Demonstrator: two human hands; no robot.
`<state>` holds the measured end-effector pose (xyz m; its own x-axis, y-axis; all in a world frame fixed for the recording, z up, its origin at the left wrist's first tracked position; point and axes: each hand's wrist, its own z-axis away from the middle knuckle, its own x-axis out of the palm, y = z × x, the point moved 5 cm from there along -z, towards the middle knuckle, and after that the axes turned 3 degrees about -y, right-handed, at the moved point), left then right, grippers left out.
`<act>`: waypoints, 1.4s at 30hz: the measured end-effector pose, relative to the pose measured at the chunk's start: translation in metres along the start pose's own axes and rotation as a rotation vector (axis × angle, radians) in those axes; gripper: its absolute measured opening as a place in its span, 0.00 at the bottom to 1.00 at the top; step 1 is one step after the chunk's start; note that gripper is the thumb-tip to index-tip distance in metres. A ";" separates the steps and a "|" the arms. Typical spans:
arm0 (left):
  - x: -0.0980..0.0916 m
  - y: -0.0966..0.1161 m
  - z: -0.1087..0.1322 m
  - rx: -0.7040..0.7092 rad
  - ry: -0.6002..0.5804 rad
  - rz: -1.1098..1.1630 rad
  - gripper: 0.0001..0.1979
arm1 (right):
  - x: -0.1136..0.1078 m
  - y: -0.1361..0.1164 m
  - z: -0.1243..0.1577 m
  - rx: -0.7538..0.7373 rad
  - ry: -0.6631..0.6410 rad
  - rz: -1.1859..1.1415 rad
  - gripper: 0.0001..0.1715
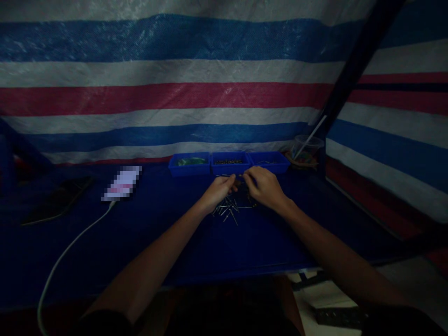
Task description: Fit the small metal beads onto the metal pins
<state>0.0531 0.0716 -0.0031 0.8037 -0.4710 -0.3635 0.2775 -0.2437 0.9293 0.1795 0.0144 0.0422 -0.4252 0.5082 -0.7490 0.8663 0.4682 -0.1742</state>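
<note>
My left hand (217, 191) is closed in a pinch, with its fingertips turned toward the right hand. My right hand (265, 185) is also closed, thumb and forefinger pressed together. Something small and brass-coloured shows between the two hands, but dim light and the fingers keep me from making out what either holds. Under and between the hands lies a loose pile of thin metal pins (227, 206) on the dark blue tabletop (224, 252). Just behind the hands stand three blue trays, the middle tray (229, 169) holding several small brownish metal pieces.
The left tray (189, 171) holds something green; the right tray (276, 167) holds thin metal pieces. A clear plastic cup (308, 143) with a white stick stands at the back right. Leftward lie a lit phone (122, 183) on a white cable (70, 247) and a dark tablet-like device (56, 200).
</note>
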 end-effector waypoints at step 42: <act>0.011 0.018 0.010 0.288 -0.071 -0.556 0.09 | -0.016 0.013 -0.011 0.034 0.142 -0.160 0.14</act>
<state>0.0619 0.0540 0.0085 0.5406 -0.2607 -0.7998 0.4832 -0.6820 0.5490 0.1947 0.0207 0.0588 -0.5890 0.5269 -0.6128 0.7918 0.5281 -0.3069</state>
